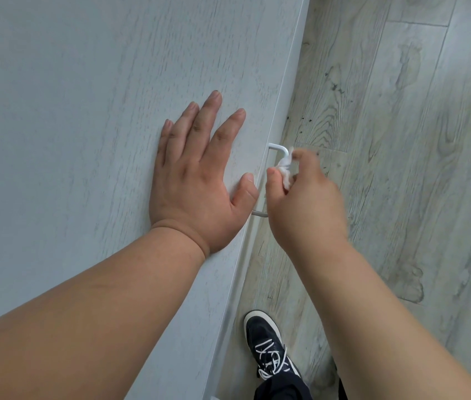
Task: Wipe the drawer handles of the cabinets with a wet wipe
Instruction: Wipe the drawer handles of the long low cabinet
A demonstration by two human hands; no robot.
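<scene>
White wet wipe (285, 166) pinched in right hand (308, 204) touches the handle (276, 146); left hand (196, 180) lies flat.

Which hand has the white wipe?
The right hand, pinching the crumpled white wet wipe against the white loop handle; the left hand lies flat on the pale cabinet surface.

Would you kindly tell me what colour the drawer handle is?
The drawer handle is white, a thin bent bar; the head view shows it best.
</scene>
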